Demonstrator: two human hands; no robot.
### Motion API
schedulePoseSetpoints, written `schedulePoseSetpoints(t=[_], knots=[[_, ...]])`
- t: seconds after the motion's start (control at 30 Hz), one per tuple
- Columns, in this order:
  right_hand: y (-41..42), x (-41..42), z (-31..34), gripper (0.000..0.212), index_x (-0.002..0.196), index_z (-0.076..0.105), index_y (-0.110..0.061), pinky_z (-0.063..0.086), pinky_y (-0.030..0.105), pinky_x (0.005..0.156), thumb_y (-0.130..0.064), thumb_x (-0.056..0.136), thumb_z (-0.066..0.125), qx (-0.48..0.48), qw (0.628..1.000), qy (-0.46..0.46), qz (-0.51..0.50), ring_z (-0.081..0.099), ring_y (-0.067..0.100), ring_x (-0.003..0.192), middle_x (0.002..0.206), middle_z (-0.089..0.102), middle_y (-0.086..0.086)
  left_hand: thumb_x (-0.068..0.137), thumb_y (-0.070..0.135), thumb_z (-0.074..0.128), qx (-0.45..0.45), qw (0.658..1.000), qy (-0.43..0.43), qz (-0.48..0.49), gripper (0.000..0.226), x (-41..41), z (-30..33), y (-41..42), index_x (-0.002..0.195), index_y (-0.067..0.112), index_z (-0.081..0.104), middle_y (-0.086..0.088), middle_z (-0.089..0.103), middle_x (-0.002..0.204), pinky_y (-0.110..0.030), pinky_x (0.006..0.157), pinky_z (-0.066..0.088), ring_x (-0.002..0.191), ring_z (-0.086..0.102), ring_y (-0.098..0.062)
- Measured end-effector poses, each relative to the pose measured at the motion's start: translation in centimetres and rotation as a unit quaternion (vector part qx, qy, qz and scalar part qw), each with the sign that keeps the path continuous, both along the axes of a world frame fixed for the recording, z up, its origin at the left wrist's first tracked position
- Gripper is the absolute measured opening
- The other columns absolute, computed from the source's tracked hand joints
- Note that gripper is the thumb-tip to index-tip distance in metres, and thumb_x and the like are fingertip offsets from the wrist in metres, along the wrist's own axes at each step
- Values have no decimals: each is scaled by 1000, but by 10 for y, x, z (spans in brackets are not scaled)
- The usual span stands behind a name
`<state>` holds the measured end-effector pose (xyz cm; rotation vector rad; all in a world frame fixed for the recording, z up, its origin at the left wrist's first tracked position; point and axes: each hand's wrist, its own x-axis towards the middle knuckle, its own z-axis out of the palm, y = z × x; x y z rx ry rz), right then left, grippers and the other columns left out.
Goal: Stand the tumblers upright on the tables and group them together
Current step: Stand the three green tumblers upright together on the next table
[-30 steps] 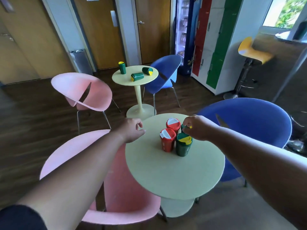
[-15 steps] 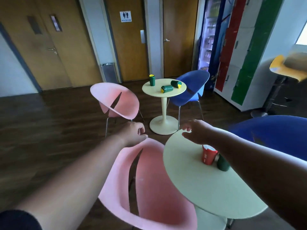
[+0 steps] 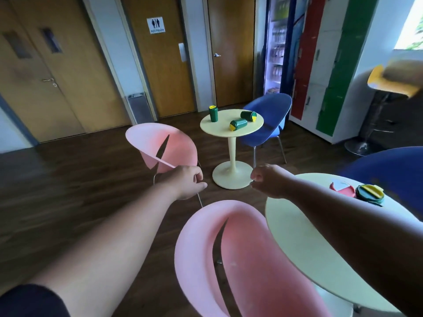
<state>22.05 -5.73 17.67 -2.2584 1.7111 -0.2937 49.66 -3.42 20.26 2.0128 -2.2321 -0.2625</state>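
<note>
Here both grips, the left hand point(image 3: 187, 183) and the right hand point(image 3: 267, 180), hang loosely curled and empty, while the door sign point(image 3: 155, 25) reads "RESTROOM".

Red tumbler point(image 3: 341, 188) and green tumbler point(image 3: 370, 194) mostly hidden behind the right arm, only lids show, near table point(image 3: 309, 243) cut off at the bottom edge, yellow stool point(image 3: 393, 82) blurred at the right edge, fridge bottles point(image 3: 277, 51) too small to tell
</note>
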Motion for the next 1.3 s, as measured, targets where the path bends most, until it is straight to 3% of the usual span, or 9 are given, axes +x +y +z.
schedulePoseSetpoints(t=[0.23,0.6,0.87,0.93,1.17,1.3], knots=[[-59,55,14,31,117,66,-25,50,32,92,-38,90,62,4,1000,15,6,60,19,109,123,64,0,87,55,63,6,1000,20,4,23,51,-3,-48,100,36,62,16,62,92,-40,83,59,85,63,-10],[-183,207,-2,29,114,67,-24,50,31,90,-39,90,60,-14,997,-12,-71,60,18,104,117,65,-3,86,49,64,17,998,-4,-59,21,217,-11,-204,101,33,64,10,67,101,-38,85,59,90,64,-17],[-268,310,-11,28,113,65,-23,50,32,88,-39,89,63,8,991,-45,-128,61,19,100,111,64,-3,90,49,64,26,994,-8,-102,19,316,-9,-321,103,35,63,9,68,102,-30,75,58,85,64,-12],[-292,321,-14,27,111,65,-24,50,30,84,-39,88,65,14,990,-50,-134,61,18,96,108,65,-3,91,49,64,30,993,-12,-112,19,323,-12,-348,104,35,63,9,67,102,-26,70,56,83,63,-10],[-405,301,-27,30,114,66,-23,50,27,81,-40,90,63,4,987,-31,-159,60,15,95,107,64,-5,91,49,64,44,986,-34,-156,27,293,-20,-475,113,34,65,8,69,109,-37,84,61,93,66,-16],[-478,272,-36,25,112,69,-19,39,19,70,-34,92,62,13,984,-36,-174,54,9,84,93,57,-13,92,49,64,44,983,-20,-178,27,257,-19,-559,113,32,65,11,67,106,-37,86,60,94,64,-14]])
